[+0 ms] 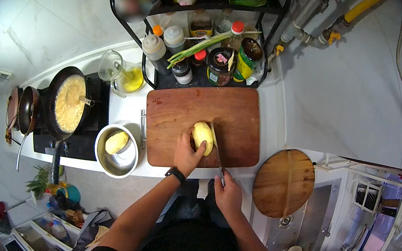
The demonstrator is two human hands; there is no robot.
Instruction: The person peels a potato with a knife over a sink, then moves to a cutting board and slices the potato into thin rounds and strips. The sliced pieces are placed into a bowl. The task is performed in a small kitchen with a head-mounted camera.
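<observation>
A peeled potato (202, 135) lies on the brown wooden cutting board (170, 120), steadied from the near left by my left hand (188, 155), whose thumb rests on it. My right hand (229, 192) grips the handle of a kitchen knife (216, 144). The blade runs along the potato's right side; whether it has entered the flesh I cannot tell. Another peeled potato (116, 142) sits in a metal bowl (97, 156) left of the board.
On the left, a pan (50, 100) of pale yellow food stands on the black hob (92, 143). A glass jug (112, 65) is behind the bowl. Bottles and jars fill the black rack (162, 81) behind the board. At right, a round wooden board (275, 182) lies partly over the sink (312, 224).
</observation>
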